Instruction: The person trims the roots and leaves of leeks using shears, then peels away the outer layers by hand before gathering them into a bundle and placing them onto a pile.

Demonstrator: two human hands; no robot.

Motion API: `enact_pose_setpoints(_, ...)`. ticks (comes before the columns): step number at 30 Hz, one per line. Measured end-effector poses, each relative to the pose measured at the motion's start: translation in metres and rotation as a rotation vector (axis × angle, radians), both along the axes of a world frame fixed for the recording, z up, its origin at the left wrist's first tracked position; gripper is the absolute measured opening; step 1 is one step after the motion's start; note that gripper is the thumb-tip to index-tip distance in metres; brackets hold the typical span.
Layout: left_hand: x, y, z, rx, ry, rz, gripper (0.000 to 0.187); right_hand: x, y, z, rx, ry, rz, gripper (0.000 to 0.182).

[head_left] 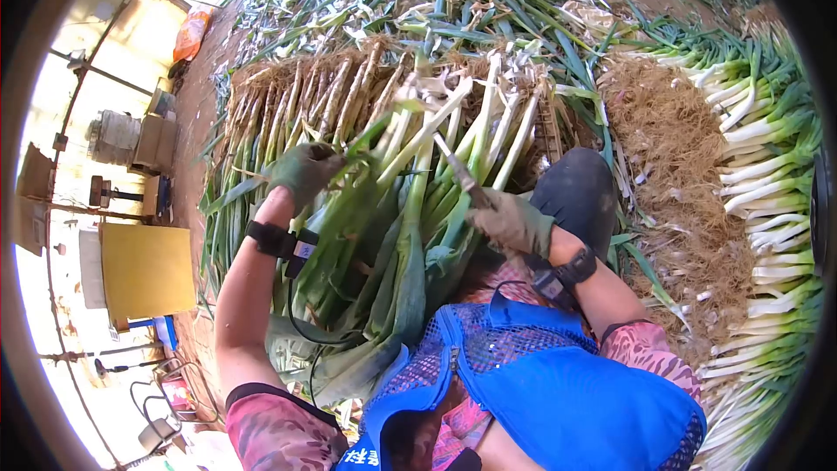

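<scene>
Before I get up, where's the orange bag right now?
In the head view, the orange bag is at the far upper left, between the pale wall panels and the heap of loose leaves.

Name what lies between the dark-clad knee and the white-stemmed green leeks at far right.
A broad band of brown, stringy roots lies between the dark-clad knee and the white-stemmed green leeks, as the head view shows.

Head-worn view — facing forward, steeply down, close
</scene>
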State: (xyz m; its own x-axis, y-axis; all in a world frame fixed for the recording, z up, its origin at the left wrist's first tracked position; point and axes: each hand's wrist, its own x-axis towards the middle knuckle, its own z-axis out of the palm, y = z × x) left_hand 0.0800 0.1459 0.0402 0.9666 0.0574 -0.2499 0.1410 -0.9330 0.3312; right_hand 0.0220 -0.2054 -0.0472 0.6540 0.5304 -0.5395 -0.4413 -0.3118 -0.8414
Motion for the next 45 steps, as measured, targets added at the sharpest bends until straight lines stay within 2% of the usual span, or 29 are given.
enact_pose_setpoints(2,0.003,-0.01,0.007,-0.225,-0.228,0.114,0.025,-0.01,0.0,-0.01,-0.004,-0.183,0.049,0.031)
enact_pose_setpoints(3,0.01,-0.009,0.012,-0.101,-0.419,0.033,0.022,-0.015,0.001,-0.013,-0.008,-0.277,0.072,0.03)
enact_pose_setpoints(4,0.018,-0.009,0.016,-0.426,-0.292,0.106,0.021,-0.018,0.002,-0.014,-0.012,-0.37,0.099,0.029)
enact_pose_setpoints(5,0.017,-0.007,0.02,-0.593,-0.095,0.071,0.021,-0.012,-0.002,-0.013,-0.066,-0.167,0.032,0.029)
enact_pose_setpoints(6,0.014,-0.015,0.03,-0.755,0.102,0.031,0.022,-0.006,-0.006,-0.02,-0.014,-0.152,-0.042,0.028)
enact_pose_setpoints(8,-0.003,-0.043,0.025,-0.885,0.23,-0.756,0.023,0.003,-0.011,-0.042,0.1,-0.117,-0.19,0.026)
enact_pose_setpoints(10,-0.042,-0.101,0.071,-0.708,1.072,-0.344,0.023,0.002,-0.014,-0.04,0.101,-0.104,-0.203,0.025)
enact_pose_setpoints(13,-0.029,-0.092,0.048,-0.526,0.58,-0.435,0.024,-0.002,-0.022,-0.049,0.009,-0.174,-0.118,0.025)
enact_pose_setpoints(14,-0.011,-0.066,0.007,-0.502,0.186,-0.397,0.028,-0.004,-0.021,-0.046,0.036,-0.13,-0.096,0.025)
enact_pose_setpoints(15,0.001,-0.063,0.019,0.005,0.113,-0.246,0.04,-0.01,-0.018,-0.04,0.064,-0.085,-0.077,0.026)
enact_pose_setpoints(16,0.011,-0.049,0.01,0.084,0.086,-0.278,0.053,-0.015,-0.015,-0.032,0.094,-0.042,-0.06,0.026)
enact_pose_setpoints(17,0.028,-0.025,-0.031,0.365,0.233,-0.199,0.059,-0.018,-0.012,-0.015,0.172,-0.026,0.032,0.026)
enact_pose_setpoints(18,0.038,0.006,-0.081,0.376,0.324,-0.178,0.055,-0.021,-0.007,-0.013,0.177,-0.037,0.047,0.026)
enact_pose_setpoints(20,0.034,0.003,-0.088,0.332,0.379,-0.103,0.052,-0.025,0.002,-0.012,0.191,-0.057,0.069,0.027)
enact_pose_setpoints(23,0.026,-0.003,-0.107,0.406,0.146,-0.201,0.05,-0.016,0.012,-0.024,0.118,-0.005,0.016,0.025)
enact_pose_setpoints(25,0.029,-0.009,-0.112,0.346,0.029,-0.243,0.052,-0.009,0.017,-0.028,0.009,-0.085,0.05,0.025)
enact_pose_setpoints(26,0.036,-0.011,-0.113,0.317,-0.031,-0.268,0.053,-0.008,0.019,-0.029,0.034,-0.094,0.056,0.025)
enact_pose_setpoints(27,0.049,-0.002,-0.129,-0.004,0.174,-0.173,0.053,-0.009,0.023,-0.026,0.058,-0.1,0.057,0.025)
enact_pose_setpoints(30,0.064,-0.005,-0.145,0.326,0.339,-0.25,0.043,-0.012,0.023,-0.014,0.075,-0.119,0.038,0.025)
enact_pose_setpoints(32,0.059,-0.008,-0.118,0.09,0.348,-0.129,0.036,-0.009,0.019,-0.02,0.018,-0.163,0.037,0.024)
enact_pose_setpoints(33,0.056,-0.01,-0.104,-0.041,0.347,-0.044,0.036,-0.008,0.016,-0.035,0.088,-0.222,0.044,0.022)
enact_pose_setpoints(35,0.047,-0.016,-0.076,-0.285,0.312,0.099,0.041,-0.016,0.018,-0.012,0.129,-0.175,0.06,0.021)
enact_pose_setpoints(36,0.048,-0.017,-0.069,-0.152,0.257,0.003,0.041,-0.02,0.021,-0.001,0.149,-0.152,0.072,0.021)
enact_pose_setpoints(37,0.048,-0.015,-0.074,-0.05,0.185,-0.034,0.04,-0.022,0.025,0.002,0.22,-0.146,0.091,0.036)
enact_pose_setpoints(40,0.036,-0.032,-0.068,0.175,0.074,-0.04,0.038,-0.013,0.04,0.006,0.04,-0.045,0.089,0.027)
enact_pose_setpoints(41,0.031,-0.041,-0.059,0.178,0.12,0.021,0.037,-0.006,0.043,-0.005,0.047,-0.081,0.098,0.031)
enact_pose_setpoints(44,0.028,-0.032,-0.086,0.261,0.036,-0.021,0.041,-0.009,0.055,-0.01,0.011,-0.171,0.097,0.035)
enact_pose_setpoints(45,0.027,-0.03,-0.088,0.243,0.05,-0.017,0.039,-0.012,0.064,-0.012,0.069,-0.271,0.017,0.041)
